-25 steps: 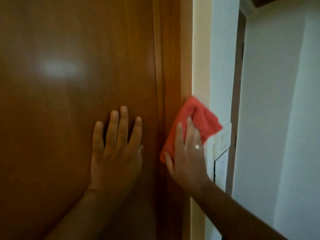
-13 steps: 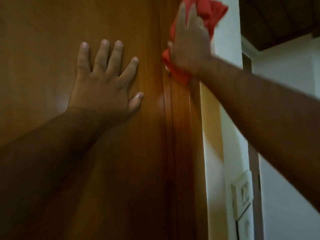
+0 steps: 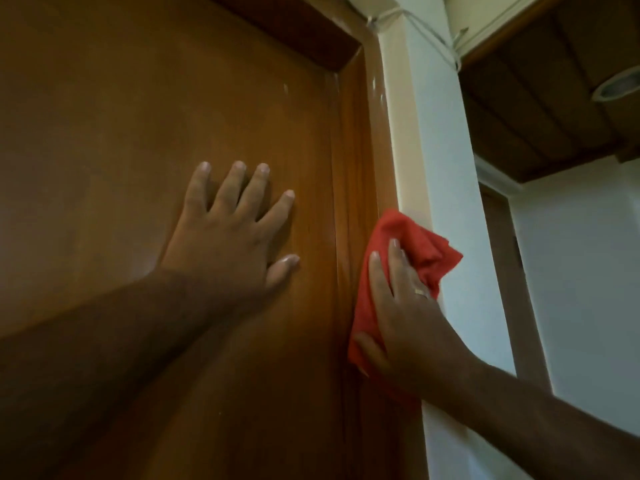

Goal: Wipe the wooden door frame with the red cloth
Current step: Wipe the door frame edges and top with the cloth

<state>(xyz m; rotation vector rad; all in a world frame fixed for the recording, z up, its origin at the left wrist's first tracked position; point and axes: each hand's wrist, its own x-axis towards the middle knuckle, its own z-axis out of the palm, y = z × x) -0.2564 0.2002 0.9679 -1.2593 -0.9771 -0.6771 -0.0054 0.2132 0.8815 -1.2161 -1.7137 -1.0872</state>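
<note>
Right hand [image 3: 405, 317] flat and spread over red cloth [image 3: 412, 244], pressing it against wooden door frame [image 3: 360, 168]; thumb low at cloth's bottom edge, fingers pointing up, ring [image 3: 420, 292] on one finger. Not closed around the cloth, only pinning it with the palm and fingers. Cloth bunched, lying on the frame's right upright about midway up the view, its upper right corner sticking out past the frame's outer edge and over the cream wall edge [image 3: 405, 150]. Lower end of cloth hidden under the wrist.

Left hand [image 3: 232, 237] open, fingers splayed, palm flat on brown door panel [image 3: 138, 133], just left of the frame upright, holding nothing. Well apart from the right hand, with the frame's inner strip between them. Both forearms reaching up from the lower corners.

Frame's top corner visible up and to the left, with a few pale specks on the wood near the joint. White wall [image 3: 446, 168] beside the cream edge, thin white cables [image 3: 429, 32] running across its top. Wooden plank ceiling [image 3: 540, 109] at upper right, with a round ceiling light fitting [image 3: 616, 86] at its edge. Second doorway [image 3: 502, 254] dimly visible beyond, at right.
</note>
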